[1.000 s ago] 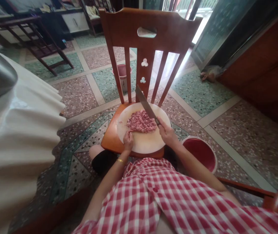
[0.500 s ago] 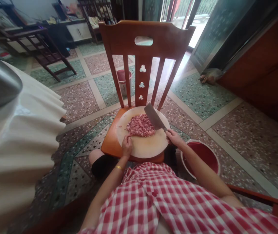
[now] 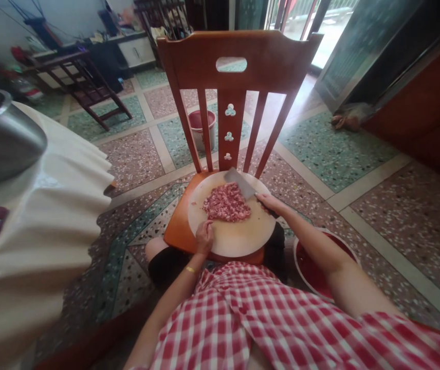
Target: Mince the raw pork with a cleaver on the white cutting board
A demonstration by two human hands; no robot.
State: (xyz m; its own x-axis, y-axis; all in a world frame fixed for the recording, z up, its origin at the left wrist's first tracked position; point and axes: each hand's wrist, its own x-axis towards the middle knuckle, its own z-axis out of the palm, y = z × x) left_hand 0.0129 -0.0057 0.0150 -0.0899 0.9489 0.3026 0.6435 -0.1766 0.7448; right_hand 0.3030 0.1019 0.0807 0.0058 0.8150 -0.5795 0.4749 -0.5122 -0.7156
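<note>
A heap of chopped raw meat (image 3: 227, 203) lies in the middle of a round, pale cutting board (image 3: 239, 244), which rests on the seat of a wooden chair (image 3: 177, 226). My right hand (image 3: 272, 203) is wrapped round the dark handle of a cleaver (image 3: 239, 182). Its broad blade sits at the far right side of the meat, angled toward the chair back. At the board's near left rim is my left hand (image 3: 204, 237), its fingers closed and pressed together. Whether they pinch the rim or some small thing is hidden.
On the left stands a table with a cream cloth (image 3: 69, 195), bearing a steel pot (image 3: 7, 139). A red-lined bucket (image 3: 320, 267) is on the floor by my right arm. Behind the chair stands another bucket (image 3: 203, 128). A dark chair (image 3: 89, 92) is farther off.
The cleaver has swung from slanting across the right of the board to the meat's far right edge. My left hand stays at the rim. The whole view has shifted slightly.
</note>
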